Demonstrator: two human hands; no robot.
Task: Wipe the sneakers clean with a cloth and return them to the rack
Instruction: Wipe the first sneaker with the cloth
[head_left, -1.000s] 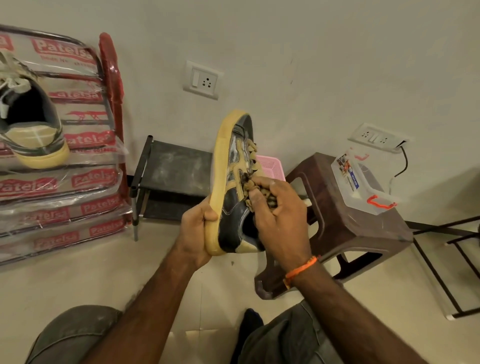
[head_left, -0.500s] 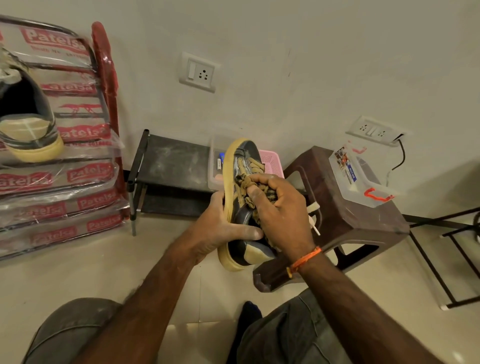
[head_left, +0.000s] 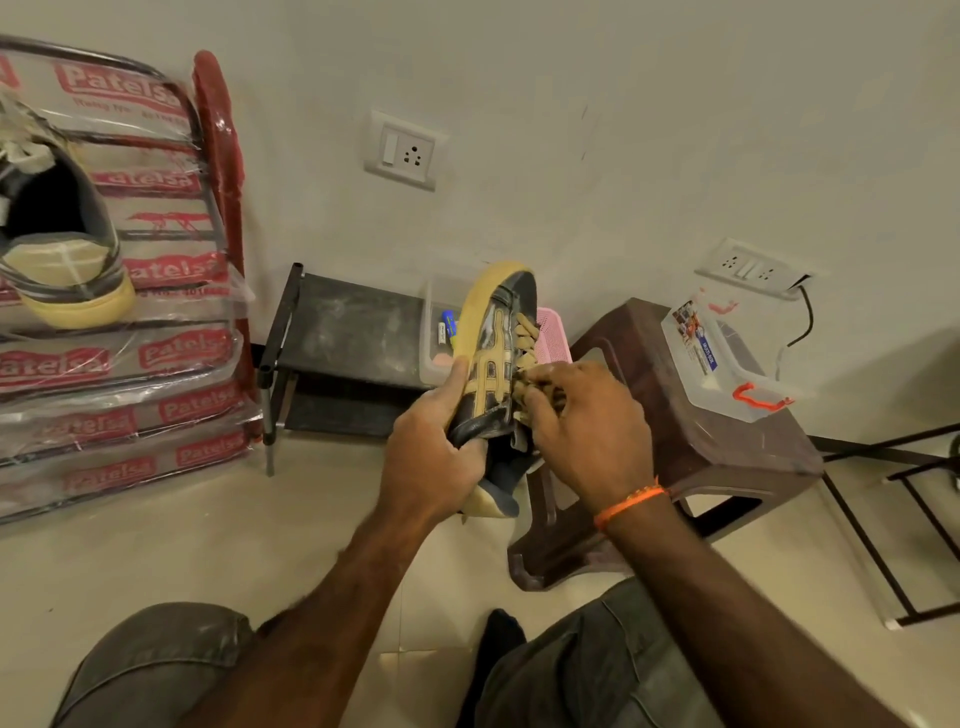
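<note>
This looks like a room in a home: a plain painted wall with a switch-and-socket plate, a tiled floor, a plastic-wrapped shoe rack, a brown plastic stool and a low dark shelf along the wall.

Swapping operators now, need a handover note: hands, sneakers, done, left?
Left hand: grips the held sneaker by its side and sole, toe up.
Right hand: fingers curled in its laces; no cloth visible.
Other sneaker: already on the plastic-wrapped rack.
Done: cannot tell whether either is wiped.
Left: finish the held sneaker and put it on the rack.
</note>
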